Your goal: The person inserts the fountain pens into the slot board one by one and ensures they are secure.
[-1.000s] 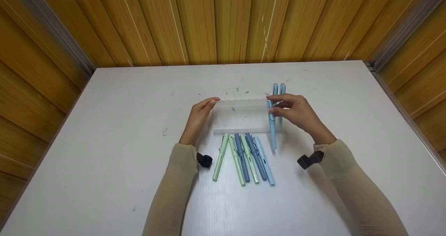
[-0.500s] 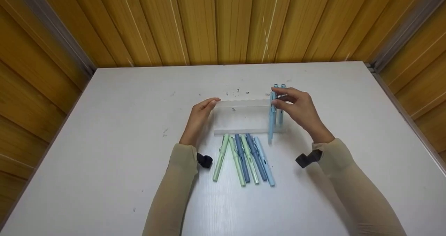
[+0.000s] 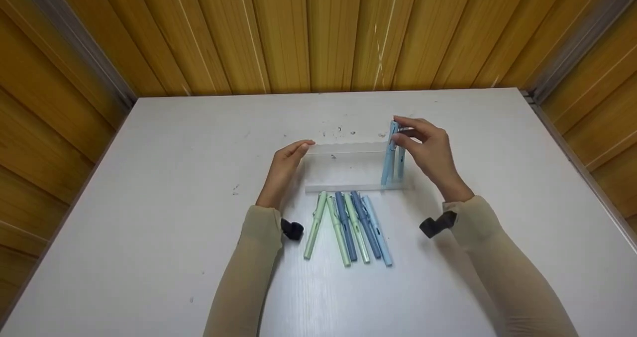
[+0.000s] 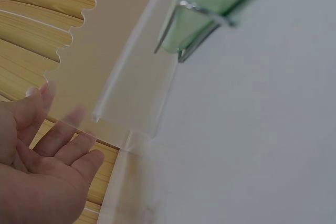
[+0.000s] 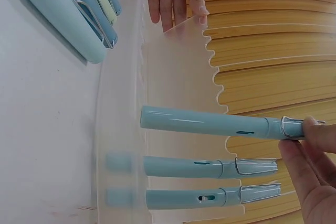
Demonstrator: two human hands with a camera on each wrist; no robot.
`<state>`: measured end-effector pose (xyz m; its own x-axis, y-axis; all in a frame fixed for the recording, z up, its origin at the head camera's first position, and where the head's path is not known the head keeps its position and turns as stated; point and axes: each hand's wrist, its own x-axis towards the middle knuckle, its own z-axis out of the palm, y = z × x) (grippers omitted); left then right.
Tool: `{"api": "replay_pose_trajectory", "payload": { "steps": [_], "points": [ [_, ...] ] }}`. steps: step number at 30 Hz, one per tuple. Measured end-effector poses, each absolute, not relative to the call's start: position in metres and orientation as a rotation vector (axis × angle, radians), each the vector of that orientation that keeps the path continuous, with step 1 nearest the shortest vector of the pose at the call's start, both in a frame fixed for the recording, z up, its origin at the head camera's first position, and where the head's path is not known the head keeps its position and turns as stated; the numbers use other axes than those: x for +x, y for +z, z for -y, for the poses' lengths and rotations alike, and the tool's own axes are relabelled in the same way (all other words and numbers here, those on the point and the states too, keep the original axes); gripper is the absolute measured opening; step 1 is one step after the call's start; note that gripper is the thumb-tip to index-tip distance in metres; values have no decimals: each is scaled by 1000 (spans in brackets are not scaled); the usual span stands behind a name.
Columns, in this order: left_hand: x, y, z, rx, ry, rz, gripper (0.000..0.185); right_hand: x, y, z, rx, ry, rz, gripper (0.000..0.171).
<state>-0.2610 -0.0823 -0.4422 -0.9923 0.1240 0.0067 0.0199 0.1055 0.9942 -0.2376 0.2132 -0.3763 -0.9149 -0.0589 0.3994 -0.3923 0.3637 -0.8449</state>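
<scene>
My right hand (image 3: 430, 148) pinches a light blue pen (image 5: 205, 121) near its clip end, between thumb and fingers. Its lower end is at the front trough of a clear pen stand (image 3: 343, 188); whether it touches the bottom I cannot tell. Just to its right, two other light blue pens (image 5: 178, 167) stand in the stand, partly hidden by my hand in the head view. My left hand (image 3: 286, 165) pinches the upper left corner of the stand's scalloped back panel (image 5: 181, 56) between thumb and index finger, with the other fingers behind it.
In front of the stand several pens lie on the white table (image 3: 164, 217): green pens (image 3: 315, 225), dark blue pens (image 3: 366, 222) and one light blue pen (image 3: 378, 232). Yellow wood-look panels (image 3: 283, 33) rise behind the table and at both sides.
My right hand has moved away from me and slightly right, bringing the light blue pen from in front of the stand to its trough. My left hand has stayed at the corner.
</scene>
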Motion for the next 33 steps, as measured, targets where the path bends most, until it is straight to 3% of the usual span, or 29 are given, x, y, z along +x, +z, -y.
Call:
{"api": "replay_pose_trajectory", "payload": {
  "steps": [18,25,33],
  "points": [
    [-261,-437,83,132,2026,-2271,39,-242,-381,-209,350,1532,2357,37],
    [-263,-442,83,116,2023,-2302,39,-222,-357,-195,375,1514,2380,34],
    [-263,-442,82,112,2007,-2333,38,-235,-375,-202,385,1478,2417,35]
  ]
}}
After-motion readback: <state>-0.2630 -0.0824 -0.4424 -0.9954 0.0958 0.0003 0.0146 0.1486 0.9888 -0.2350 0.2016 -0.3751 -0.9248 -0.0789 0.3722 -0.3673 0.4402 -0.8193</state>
